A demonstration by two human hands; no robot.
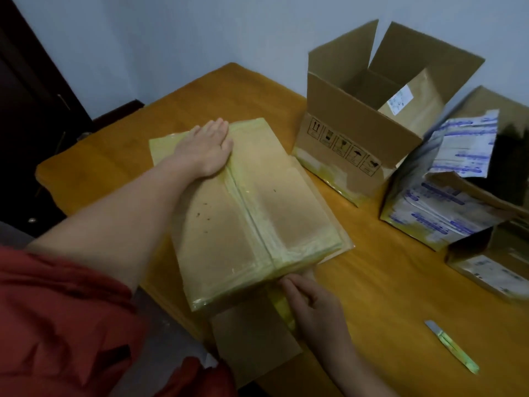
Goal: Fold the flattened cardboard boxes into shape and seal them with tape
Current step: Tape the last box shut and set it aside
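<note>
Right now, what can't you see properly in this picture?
Head view:
Right hand: its curled fingers hide what, if anything, it pinches.
Open box: its printed symbols are too small to read.
Labelled box: print blurred.
Lowest right box: cut off by the frame.

A closed brown box [252,213] is lying mid-frame, its two top flaps meeting in a seam running down toward the bottom of the frame. Yellowish tape [249,204] is covering that seam and the top's edges, and a strip is hanging over the near end. An open box [357,133] is standing at upper right, flaps up, with tape at its base. A labelled box [438,202] is sitting at the right edge.
</note>
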